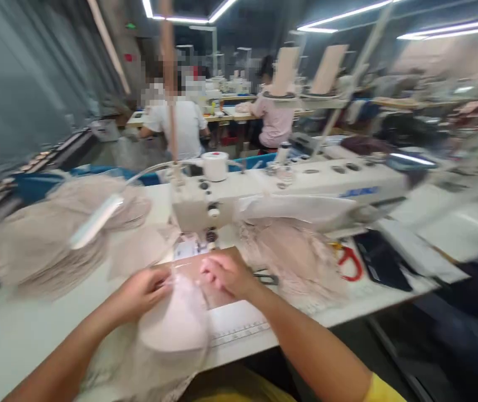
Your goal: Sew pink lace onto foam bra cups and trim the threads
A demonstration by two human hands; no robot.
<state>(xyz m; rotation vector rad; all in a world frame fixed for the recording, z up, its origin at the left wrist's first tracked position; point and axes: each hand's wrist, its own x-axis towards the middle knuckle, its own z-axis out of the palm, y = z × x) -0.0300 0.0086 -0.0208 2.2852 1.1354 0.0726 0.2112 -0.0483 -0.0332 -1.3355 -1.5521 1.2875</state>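
My left hand [149,290] is closed, its thumb and fingers pinching the top edge of a pale pink moulded bra cup [175,324]. Sheer beige fabric [138,363] hangs below the cup over the table's front edge. Right of it, my right hand [228,273] has its fingers curled together above a brown plate [222,298]; whether anything small is in them cannot be made out. Just beyond both hands is the needle area [211,237] of a white sewing machine [289,187]. Motion blurs the scene.
Stacks of beige mesh pieces [46,240] lie on the left under a lamp bar [96,220]. At right are a lacy beige pile [297,251], red-handled scissors [351,265] and a dark flat item [381,259]. Thread cones [286,70] stand behind. Two people sit further off.
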